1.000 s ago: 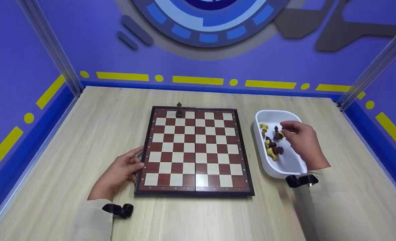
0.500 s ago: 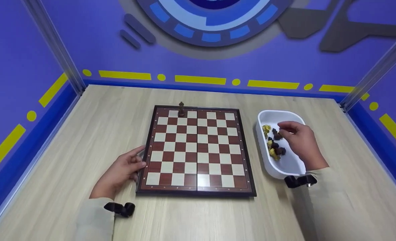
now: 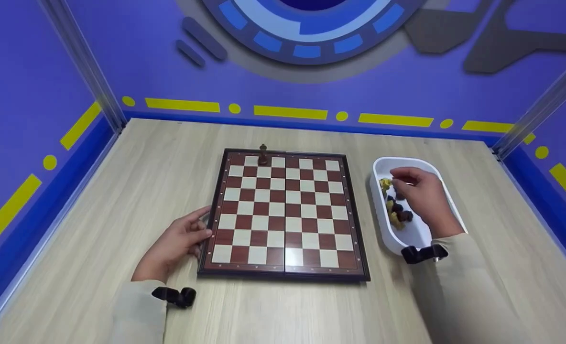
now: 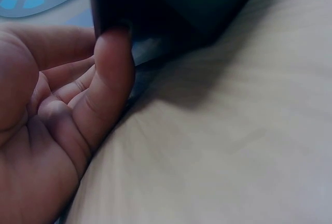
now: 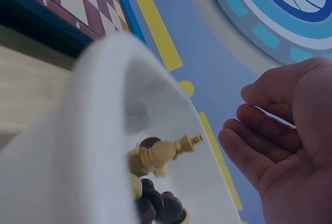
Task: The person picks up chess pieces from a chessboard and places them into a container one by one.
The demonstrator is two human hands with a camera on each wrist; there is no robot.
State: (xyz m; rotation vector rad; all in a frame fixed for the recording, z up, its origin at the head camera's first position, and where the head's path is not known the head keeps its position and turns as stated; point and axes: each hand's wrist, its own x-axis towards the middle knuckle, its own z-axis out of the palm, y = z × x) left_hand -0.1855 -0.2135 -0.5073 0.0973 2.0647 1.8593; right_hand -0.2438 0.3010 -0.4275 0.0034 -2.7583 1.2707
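A brown-and-cream chessboard lies on the wooden table. At its left edge my left hand grips the side, thumb against the rim; in the left wrist view a fingertip meets the dark board edge. One dark chess piece stands upright on the far row. Over a white plastic tub my right hand hovers with loosely bent fingers. The right wrist view shows nothing between them. Inside the tub lie dark chess pieces and yellowish ones.
Bare tabletop extends left of the board. A blue back wall with yellow markings closes off the far side, and side panels stand left and right. The tub's raised rim borders the pieces.
My right hand has shifted slightly left over the tub and now covers more of the dark piece under its fingers. The left hand keeps its place on the board. The head view has shifted a little.
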